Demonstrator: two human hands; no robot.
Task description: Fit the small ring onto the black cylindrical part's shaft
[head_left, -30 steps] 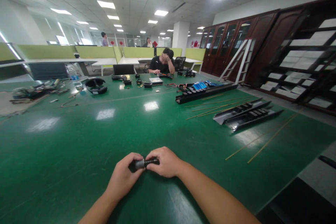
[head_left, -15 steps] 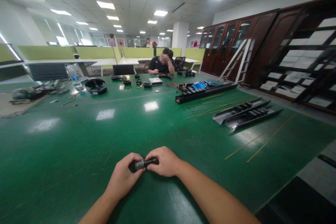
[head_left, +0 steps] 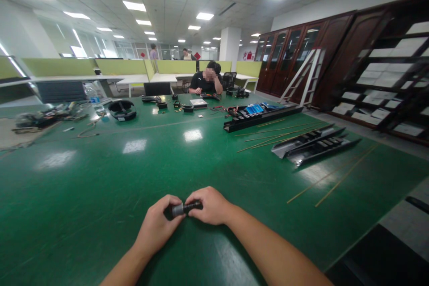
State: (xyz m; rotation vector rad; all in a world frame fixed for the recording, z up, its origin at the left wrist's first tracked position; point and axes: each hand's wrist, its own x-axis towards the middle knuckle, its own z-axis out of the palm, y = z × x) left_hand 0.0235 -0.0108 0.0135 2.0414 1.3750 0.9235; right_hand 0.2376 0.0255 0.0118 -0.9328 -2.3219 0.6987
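Note:
A small dark cylindrical part (head_left: 185, 208) with a grey metal band lies crosswise between my two hands, low over the green table (head_left: 100, 178). My left hand (head_left: 157, 225) is closed on its left end, fingers curled around it. My right hand (head_left: 209, 206) is closed on its right end, fingertips pinching it. Both forearms rest on or just above the tabletop near its front edge. The ends of the part are hidden inside my fingers.
Long black trays (head_left: 311, 145) and thin yellow rods (head_left: 331, 178) lie to the right. A black round object (head_left: 122, 109) and tangled cables (head_left: 43, 116) sit far left. A person in black (head_left: 206, 81) sits at the table's far end. Dark wooden cabinets (head_left: 335, 58) line the right wall.
My hands and the part have stayed in place. A person walking in the far background has moved to the right.

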